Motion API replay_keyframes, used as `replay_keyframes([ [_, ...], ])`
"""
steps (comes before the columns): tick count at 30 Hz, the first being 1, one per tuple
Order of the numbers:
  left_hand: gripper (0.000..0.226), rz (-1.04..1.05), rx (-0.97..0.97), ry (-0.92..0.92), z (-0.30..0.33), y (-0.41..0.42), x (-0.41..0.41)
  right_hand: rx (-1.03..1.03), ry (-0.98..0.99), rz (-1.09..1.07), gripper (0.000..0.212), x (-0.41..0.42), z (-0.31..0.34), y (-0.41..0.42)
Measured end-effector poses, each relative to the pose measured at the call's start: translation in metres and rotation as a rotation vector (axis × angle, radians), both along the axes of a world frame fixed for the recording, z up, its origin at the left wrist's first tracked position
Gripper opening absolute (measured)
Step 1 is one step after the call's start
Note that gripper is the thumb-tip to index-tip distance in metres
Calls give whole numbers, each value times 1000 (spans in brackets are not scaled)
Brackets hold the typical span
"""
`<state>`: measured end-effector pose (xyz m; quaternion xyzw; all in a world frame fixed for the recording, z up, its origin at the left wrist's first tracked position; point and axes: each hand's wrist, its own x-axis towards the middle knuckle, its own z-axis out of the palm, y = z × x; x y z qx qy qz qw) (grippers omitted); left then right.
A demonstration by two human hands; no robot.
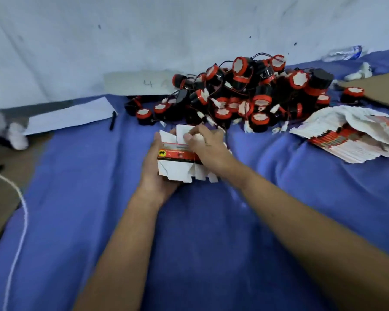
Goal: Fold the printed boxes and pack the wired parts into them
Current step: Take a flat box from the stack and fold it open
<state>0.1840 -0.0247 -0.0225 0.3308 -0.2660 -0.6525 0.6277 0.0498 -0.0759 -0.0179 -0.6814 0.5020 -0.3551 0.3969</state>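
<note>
Frame centre: left hand grips a half-folded printed box from below; right hand pinches its upper flap. Behind, wired parts lie heaped; flat boxes stacked at right on blue cloth.

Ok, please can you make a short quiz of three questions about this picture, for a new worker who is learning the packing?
1. True or false: the left hand holds the printed box from below.
2. Where is the stack of flat boxes?
A. left of the pile of wired parts
B. right of the pile
C. in front of the black pen
3. Fill in: the right hand pinches a white ___ at the far end of the box.

Key
1. True.
2. B; the stack lies on the blue cloth, right of the pile.
3. Flap.
</note>
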Motion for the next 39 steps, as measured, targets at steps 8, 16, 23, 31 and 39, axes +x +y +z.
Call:
replay_keyframes([
  [8,45,77,-54,2,-9,1,19,-350,225,249,106,3,-28,21],
  [16,54,80,-35,-160,-4,2,20,-331,41,242,86,-3,-18,27],
  [23,100,23,-220,-418,-13,-2,3,-143,-305,279,49,-8,-15,25],
  [31,64,-47,-203,-366,-20,-9,8,-133,-349,331,48,-4,-13,29],
  [39,62,303,-213,-655,-17,-6,2,-339,-99,133,74,-6,-14,32],
])
